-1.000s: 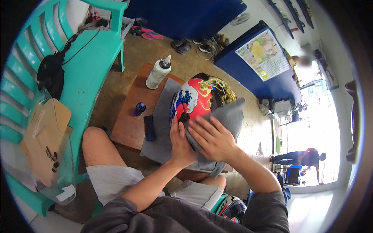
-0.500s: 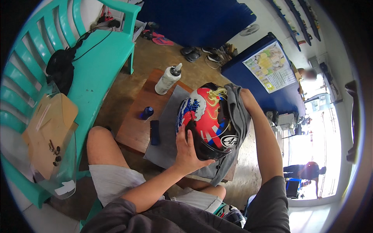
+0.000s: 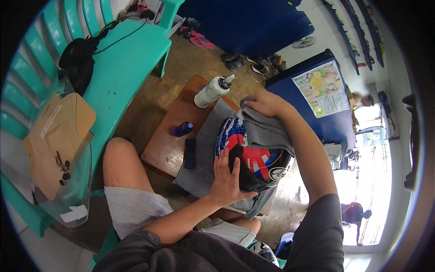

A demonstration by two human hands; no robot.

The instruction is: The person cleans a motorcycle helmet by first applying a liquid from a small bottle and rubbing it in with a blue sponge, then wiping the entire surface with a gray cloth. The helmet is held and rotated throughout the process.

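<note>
- Softly, a plush-looking grey cloth [image 3: 267, 129] lay in folds over the crown of a rounded, glossy helmet [image 3: 256, 158].
- The right hand [image 3: 267, 104] was curled over the cloth's bunched far edge; the left hand [image 3: 225, 179], well apart from it, was cupped against the helmet's bare near side, fingers spread and thumb held wide.
- Red, white and blue rays, a blue-and-white wave pattern and a black lower rim showed on the helmet's shell.
- It sat on a flat grey towel [image 3: 206, 131] across a smooth, brown wooden table [image 3: 165, 149].
- A white squeeze bottle [image 3: 210, 93] with a pointed nozzle and a small, dark blue bottle [image 3: 183, 129] stood on the wood, their contents hidden.
- On the green plastic bench [image 3: 122, 68], a clear, curved panel [image 3: 79, 195] overlapped a tan sheet [image 3: 68, 122].
</note>
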